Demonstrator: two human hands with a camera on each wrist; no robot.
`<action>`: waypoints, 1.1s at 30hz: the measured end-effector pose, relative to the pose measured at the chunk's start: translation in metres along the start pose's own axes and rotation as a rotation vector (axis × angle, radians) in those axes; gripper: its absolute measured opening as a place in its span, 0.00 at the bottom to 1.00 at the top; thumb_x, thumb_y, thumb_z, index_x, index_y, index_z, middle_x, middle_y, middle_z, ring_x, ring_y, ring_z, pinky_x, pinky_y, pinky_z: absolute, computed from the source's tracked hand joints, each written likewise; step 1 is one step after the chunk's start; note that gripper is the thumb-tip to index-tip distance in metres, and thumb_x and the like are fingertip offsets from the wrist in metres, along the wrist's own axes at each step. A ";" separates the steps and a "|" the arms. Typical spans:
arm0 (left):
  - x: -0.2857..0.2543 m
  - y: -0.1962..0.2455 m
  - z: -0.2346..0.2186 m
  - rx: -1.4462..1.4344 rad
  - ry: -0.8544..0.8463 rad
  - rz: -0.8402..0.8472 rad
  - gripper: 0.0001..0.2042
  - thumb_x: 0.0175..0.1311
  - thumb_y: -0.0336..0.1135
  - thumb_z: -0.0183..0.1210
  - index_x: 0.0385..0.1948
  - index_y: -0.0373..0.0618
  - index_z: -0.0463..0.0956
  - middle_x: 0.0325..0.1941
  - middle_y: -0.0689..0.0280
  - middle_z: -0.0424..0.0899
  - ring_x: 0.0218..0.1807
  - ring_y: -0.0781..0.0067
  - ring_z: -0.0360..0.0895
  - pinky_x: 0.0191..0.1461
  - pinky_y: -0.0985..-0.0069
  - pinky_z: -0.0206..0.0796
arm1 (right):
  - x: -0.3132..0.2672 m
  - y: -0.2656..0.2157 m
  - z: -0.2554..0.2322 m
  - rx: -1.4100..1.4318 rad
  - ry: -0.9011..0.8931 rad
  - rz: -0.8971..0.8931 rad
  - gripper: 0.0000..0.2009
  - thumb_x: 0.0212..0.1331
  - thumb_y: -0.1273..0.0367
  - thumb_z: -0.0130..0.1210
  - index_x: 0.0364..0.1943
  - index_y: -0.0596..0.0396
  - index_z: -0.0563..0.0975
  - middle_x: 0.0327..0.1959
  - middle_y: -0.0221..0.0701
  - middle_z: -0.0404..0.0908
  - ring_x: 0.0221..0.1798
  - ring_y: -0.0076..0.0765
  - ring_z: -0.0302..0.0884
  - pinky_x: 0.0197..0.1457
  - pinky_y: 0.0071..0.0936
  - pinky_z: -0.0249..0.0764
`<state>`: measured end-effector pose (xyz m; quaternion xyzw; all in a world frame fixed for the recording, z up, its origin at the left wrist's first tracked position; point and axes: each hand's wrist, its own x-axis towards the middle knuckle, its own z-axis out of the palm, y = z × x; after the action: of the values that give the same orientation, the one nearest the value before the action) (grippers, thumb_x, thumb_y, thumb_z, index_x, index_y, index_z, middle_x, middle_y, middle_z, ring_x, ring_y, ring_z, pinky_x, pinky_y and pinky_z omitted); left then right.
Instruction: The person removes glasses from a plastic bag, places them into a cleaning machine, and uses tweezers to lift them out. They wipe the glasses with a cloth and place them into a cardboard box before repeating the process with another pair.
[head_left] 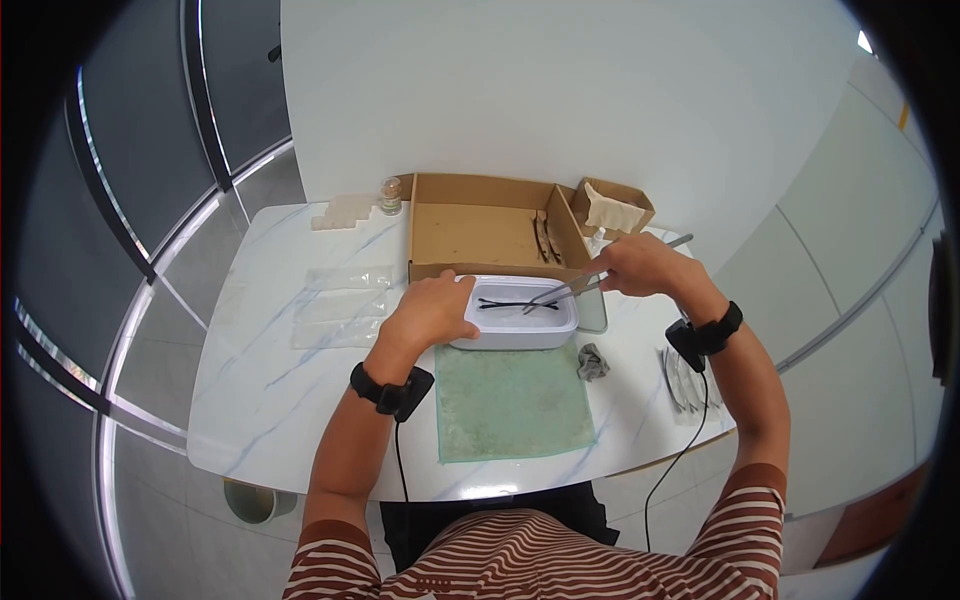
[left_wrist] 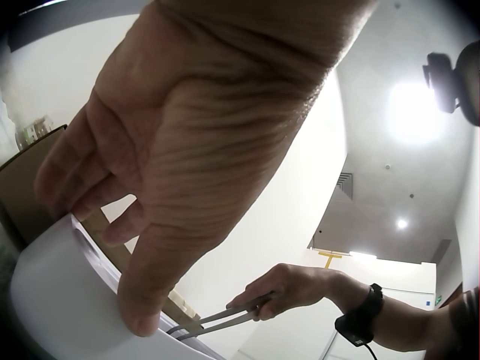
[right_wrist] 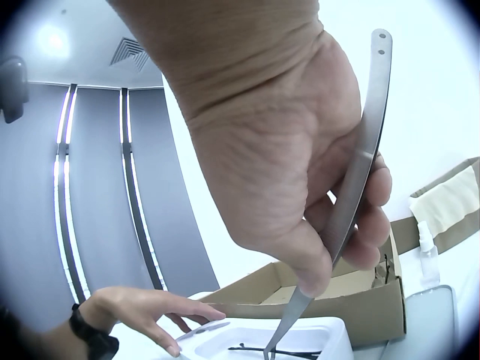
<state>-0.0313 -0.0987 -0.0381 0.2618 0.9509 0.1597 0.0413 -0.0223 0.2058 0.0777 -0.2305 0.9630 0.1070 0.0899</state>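
A white rounded tub (head_left: pixel 515 342) stands at the middle of the table. My left hand (head_left: pixel 432 308) grips its left end, with the thumb (left_wrist: pixel 142 304) on the near side and the fingers over the rim. Long metal tweezers (right_wrist: pixel 360 172) are held in my right hand (head_left: pixel 640 263), between thumb and fingers. Their tips reach down into the tub at a thin dark strip (head_left: pixel 497 303) like an eyeglass temple arm, which lies across the inside. Whether the tips pinch it I cannot tell. Similar dark temple arms (head_left: pixel 543 238) lie in the cardboard box (head_left: pixel 470 232) behind.
A green cloth (head_left: pixel 512 410) lies before the tub, a crumpled grey cloth (head_left: pixel 592 362) at its corner. Clear plastic sleeves (head_left: pixel 345 308) lie left, filled packets (head_left: pixel 682 382) right. Behind are a jar (head_left: pixel 390 197), a spray bottle (right_wrist: pixel 428 259) and a small box with a cloth (head_left: pixel 614 210).
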 end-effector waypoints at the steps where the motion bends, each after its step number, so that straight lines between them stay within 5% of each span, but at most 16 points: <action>1: 0.000 0.000 0.000 0.006 0.000 0.003 0.39 0.50 0.47 0.74 0.66 0.42 0.72 0.60 0.50 0.79 0.58 0.46 0.81 0.62 0.58 0.74 | 0.002 -0.002 -0.003 -0.027 -0.028 0.015 0.17 0.59 0.65 0.67 0.53 0.40 0.87 0.38 0.39 0.88 0.46 0.48 0.85 0.50 0.42 0.79; 22: 0.000 0.000 0.001 0.004 0.006 0.017 0.39 0.51 0.47 0.75 0.66 0.43 0.72 0.62 0.49 0.79 0.59 0.44 0.80 0.63 0.57 0.73 | 0.012 -0.014 -0.021 -0.173 0.072 -0.103 0.13 0.58 0.68 0.65 0.46 0.35 0.89 0.29 0.35 0.86 0.37 0.48 0.85 0.41 0.42 0.77; 33: 0.000 -0.001 -0.001 0.009 0.000 0.020 0.38 0.51 0.47 0.75 0.66 0.42 0.72 0.61 0.49 0.79 0.59 0.44 0.80 0.63 0.57 0.73 | 0.013 -0.020 -0.012 -0.187 0.038 -0.093 0.13 0.58 0.69 0.64 0.46 0.37 0.89 0.33 0.36 0.88 0.41 0.47 0.85 0.44 0.42 0.78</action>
<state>-0.0317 -0.0997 -0.0374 0.2714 0.9490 0.1560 0.0388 -0.0263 0.1793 0.0834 -0.2844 0.9385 0.1877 0.0548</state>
